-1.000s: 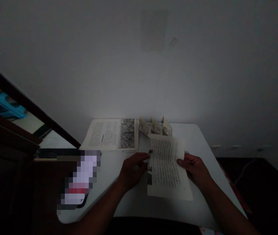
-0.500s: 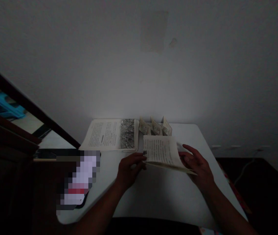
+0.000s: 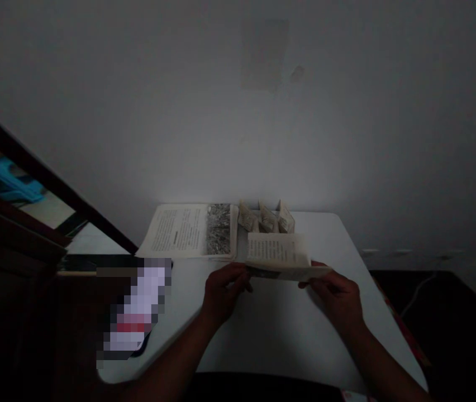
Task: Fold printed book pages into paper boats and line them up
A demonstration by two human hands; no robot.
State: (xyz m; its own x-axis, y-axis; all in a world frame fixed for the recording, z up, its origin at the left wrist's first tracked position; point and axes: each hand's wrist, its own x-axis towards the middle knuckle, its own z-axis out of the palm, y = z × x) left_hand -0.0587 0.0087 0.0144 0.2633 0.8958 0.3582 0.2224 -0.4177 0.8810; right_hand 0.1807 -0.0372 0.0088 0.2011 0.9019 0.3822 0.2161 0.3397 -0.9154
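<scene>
A printed sheet of paper (image 3: 280,251) is held up over the table between my two hands, with its near edge folded into a strip that faces me. My left hand (image 3: 224,287) pinches the left end of that fold. At the right end, my right hand (image 3: 334,290) grips the fold with thumb and fingers. Just beyond the sheet stand several folded paper pieces (image 3: 268,218) in a row, their pointed tips up. To their left lies an open book (image 3: 183,230) with printed text and a dark picture on its page.
The white table (image 3: 263,340) stands against a grey wall (image 3: 204,111). A blurred-out phone (image 3: 139,307) lies at its left edge. Left of the table is a dark-framed mirror or opening (image 3: 53,178) showing a blue object (image 3: 12,178).
My right hand has moved from loosely supporting the sheet's right side to gripping its near fold. The near edge has tilted up, so more of the folded strip shows.
</scene>
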